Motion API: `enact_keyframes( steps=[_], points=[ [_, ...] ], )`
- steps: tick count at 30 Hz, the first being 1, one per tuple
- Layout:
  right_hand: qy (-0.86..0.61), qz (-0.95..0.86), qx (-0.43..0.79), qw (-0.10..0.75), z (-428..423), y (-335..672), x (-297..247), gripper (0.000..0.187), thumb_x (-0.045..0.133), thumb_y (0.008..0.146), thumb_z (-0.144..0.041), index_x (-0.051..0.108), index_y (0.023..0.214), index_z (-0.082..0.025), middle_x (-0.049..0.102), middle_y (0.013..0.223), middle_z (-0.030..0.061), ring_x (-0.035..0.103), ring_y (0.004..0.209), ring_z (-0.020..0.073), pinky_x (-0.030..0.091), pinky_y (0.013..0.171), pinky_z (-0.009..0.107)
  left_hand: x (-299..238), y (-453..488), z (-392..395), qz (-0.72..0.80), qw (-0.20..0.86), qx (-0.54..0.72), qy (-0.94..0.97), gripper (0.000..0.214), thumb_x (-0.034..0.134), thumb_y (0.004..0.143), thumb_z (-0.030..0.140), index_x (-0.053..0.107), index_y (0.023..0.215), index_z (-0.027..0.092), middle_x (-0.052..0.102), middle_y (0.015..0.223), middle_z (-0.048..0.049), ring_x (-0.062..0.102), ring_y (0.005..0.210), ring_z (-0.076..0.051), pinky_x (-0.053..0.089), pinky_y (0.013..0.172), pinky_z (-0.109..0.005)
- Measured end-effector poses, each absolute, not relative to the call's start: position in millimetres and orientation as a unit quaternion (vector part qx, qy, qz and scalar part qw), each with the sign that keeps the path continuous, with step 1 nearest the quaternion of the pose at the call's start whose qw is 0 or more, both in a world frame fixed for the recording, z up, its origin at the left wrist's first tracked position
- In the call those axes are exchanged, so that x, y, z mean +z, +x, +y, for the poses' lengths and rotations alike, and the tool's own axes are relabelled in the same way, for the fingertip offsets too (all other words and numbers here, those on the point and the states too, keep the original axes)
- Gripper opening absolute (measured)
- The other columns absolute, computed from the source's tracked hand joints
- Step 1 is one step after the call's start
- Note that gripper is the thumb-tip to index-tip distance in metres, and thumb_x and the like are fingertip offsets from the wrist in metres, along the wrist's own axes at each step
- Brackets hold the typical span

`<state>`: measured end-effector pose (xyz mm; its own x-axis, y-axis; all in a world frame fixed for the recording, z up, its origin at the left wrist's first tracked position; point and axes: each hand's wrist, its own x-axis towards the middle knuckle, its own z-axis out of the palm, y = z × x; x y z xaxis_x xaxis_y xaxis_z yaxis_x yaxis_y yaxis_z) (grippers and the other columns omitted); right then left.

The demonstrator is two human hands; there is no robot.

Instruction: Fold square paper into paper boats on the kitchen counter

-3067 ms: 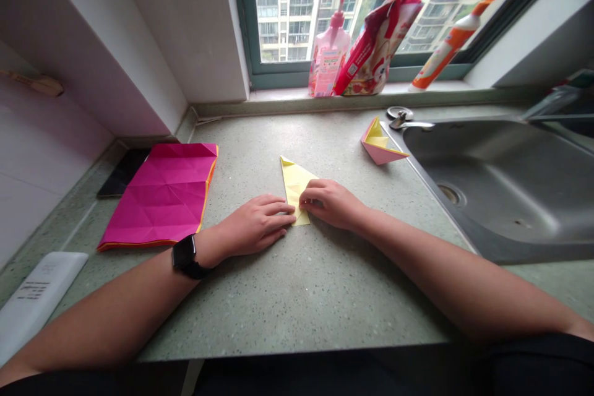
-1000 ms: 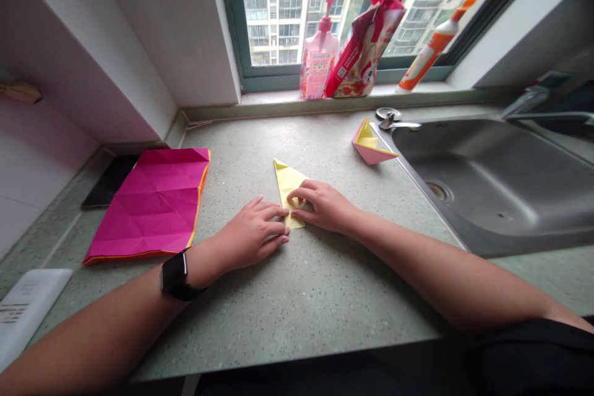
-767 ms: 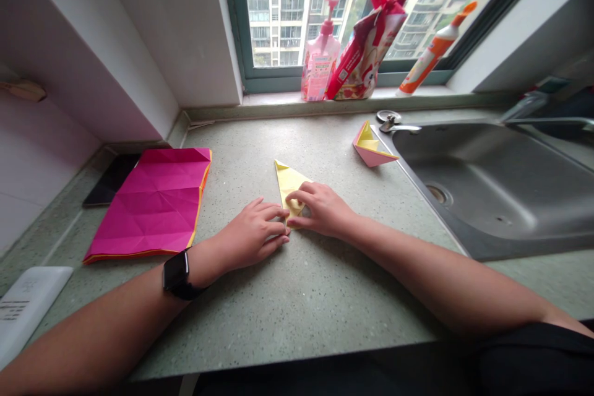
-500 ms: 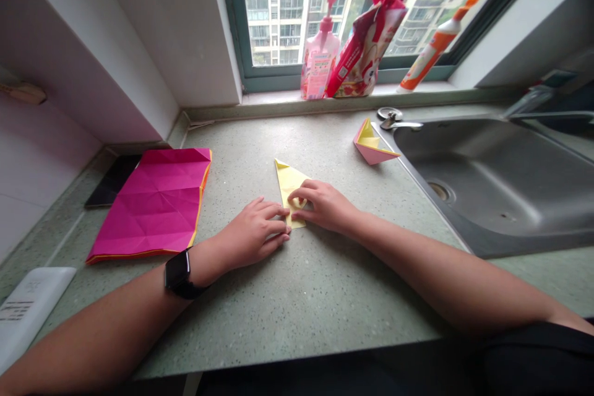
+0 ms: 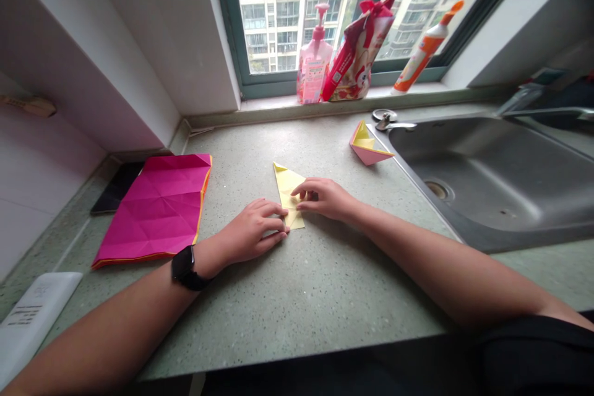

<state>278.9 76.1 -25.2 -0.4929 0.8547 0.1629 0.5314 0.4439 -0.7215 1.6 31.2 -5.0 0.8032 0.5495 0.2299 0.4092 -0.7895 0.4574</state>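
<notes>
A small folded sheet of yellow paper (image 5: 291, 220) lies on the counter, its upper left corner turned over and creases across its lower part. My left hand (image 5: 256, 228) rests flat at the paper's lower left edge, open, fingers stretched out and the fingertips touching it. From the right, my right hand (image 5: 328, 197) reaches over the paper with bent fingers and a gap between thumb and index finger. It grips nothing that I can see; whether its fingertips press on the sheet I cannot tell. A folded paper boat (image 5: 370, 147), pink outside and yellow inside, stands beyond my right hand.
Creased magenta paper (image 5: 160, 210) with yellow-orange edges lies at left, partly over a dark flat object (image 5: 116, 189). A white object (image 5: 41, 309) sits nearer. The steel sink (image 5: 487, 179) is at right. A pink pump bottle (image 5: 314, 65), red bag (image 5: 359, 55) and orange-white bottle (image 5: 422, 52) line the windowsill.
My right hand's fingers have shifted slightly up the yellow paper, uncovering more of its lower part. My left hand stays at the paper's edge. The whole view has shifted slightly.
</notes>
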Motion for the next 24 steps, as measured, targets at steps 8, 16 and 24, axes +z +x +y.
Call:
enact_keyframes(
  steps=[8,16,24],
  points=[
    [-0.502,-0.64,0.398,0.424,91,295,-14,0.031,0.069,0.099,-0.049,0.079,0.113,-0.023,0.077,0.116,0.0097,0.068,0.107,0.0255,0.056,0.097,0.044,-6,1,31,0.25,0.188,0.178,0.933,0.019,0.062,0.108,0.028,0.08,0.102,0.024,0.074,0.132,-0.0102,0.067,0.124,-0.029,0.053,0.11,-0.051],
    [-0.495,-0.517,0.546,0.435,98,302,-12,0.028,0.078,0.093,-0.048,0.075,0.108,-0.024,0.069,0.137,0.0128,0.059,0.129,0.0304,0.062,0.1,0.048,-9,-2,34,0.253,0.2,0.179,0.93,0.031,0.06,0.108,0.029,0.067,0.138,0.022,0.072,0.14,-0.0134,0.065,0.132,-0.029,0.049,0.12,-0.056],
    [-0.514,-0.51,0.558,0.405,103,310,-15,0.027,0.079,0.091,-0.041,0.076,0.112,-0.024,0.07,0.135,0.0141,0.066,0.124,0.0314,0.065,0.095,0.046,-12,-3,35,0.265,0.195,0.194,0.924,0.032,0.064,0.106,0.035,0.067,0.135,0.021,0.072,0.136,-0.0152,0.067,0.127,-0.031,0.054,0.114,-0.055]
  ],
)
